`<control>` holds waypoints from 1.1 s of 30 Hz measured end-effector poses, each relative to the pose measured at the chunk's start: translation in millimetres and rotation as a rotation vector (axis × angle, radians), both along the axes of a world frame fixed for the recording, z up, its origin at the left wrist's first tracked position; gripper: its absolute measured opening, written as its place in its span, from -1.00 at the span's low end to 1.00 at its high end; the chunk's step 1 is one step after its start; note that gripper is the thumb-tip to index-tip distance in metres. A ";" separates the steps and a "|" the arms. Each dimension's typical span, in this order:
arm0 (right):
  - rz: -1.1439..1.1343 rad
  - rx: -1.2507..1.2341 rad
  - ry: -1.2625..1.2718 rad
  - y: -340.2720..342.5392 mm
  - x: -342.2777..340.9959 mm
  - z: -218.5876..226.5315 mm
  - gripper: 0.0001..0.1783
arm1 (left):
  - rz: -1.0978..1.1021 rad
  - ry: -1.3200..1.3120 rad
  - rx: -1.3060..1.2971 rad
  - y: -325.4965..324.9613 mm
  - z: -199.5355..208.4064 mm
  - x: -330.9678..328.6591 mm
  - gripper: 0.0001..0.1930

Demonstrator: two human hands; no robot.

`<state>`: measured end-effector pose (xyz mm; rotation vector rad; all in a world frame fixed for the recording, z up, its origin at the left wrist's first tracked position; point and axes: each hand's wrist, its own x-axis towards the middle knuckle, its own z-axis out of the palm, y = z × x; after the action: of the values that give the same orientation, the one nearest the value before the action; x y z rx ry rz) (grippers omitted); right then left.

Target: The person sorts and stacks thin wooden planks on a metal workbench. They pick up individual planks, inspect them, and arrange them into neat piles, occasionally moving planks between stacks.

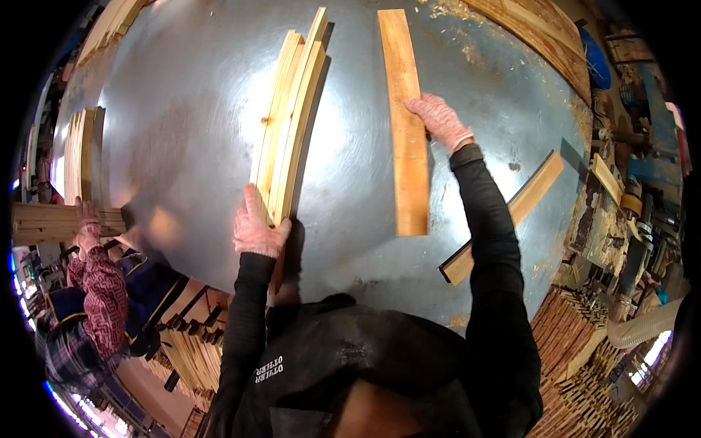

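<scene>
We see stacked wooden slats [573, 343] at lower right, a ribbed hose [646, 326] beside them, and wood debris [444, 9] on the bench [182, 109].

There are white printed letters [269, 369] on the black long-sleeved cloth top [409, 339] that the person wears. They sit low on the front, on the left side, close to the black left sleeve [244, 314]. The letters make two short rows, one right next to the other, and both rows look much the same. The rows slope up to the right. The letters are big capitals, small in the view, and they look upside down. A faint dark mark [355, 353] near the middle of the top is too dim to read.
</scene>
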<state>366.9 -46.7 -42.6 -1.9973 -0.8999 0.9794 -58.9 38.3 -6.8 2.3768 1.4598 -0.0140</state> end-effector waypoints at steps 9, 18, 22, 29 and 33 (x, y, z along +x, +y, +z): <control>-0.311 0.017 0.290 19.9 -146.4 -0.3 -0.43 | -0.131 0.080 0.360 -5.5 6.3 -0.7 0.00; -0.221 0.460 -0.113 -59.2 -129.8 37.4 -0.27 | 0.187 -1.011 -1.335 -74.5 -10.8 61.8 -0.19; -0.734 -0.778 -0.783 -187.8 -73.0 39.7 0.11 | 0.297 -1.268 -1.776 -39.4 37.9 56.5 -0.42; -0.780 -0.512 -0.334 -255.9 -93.7 4.5 0.02 | 0.188 -1.193 -1.734 -19.8 47.1 41.6 -0.44; -0.679 0.418 0.753 -195.7 -170.0 49.1 -0.28 | 0.253 -1.029 -1.485 -34.7 25.5 24.9 -0.50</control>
<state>196.9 -242.4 6.5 -1.2564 0.0142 0.9222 -34.0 3.6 18.8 0.7225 0.6796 0.1225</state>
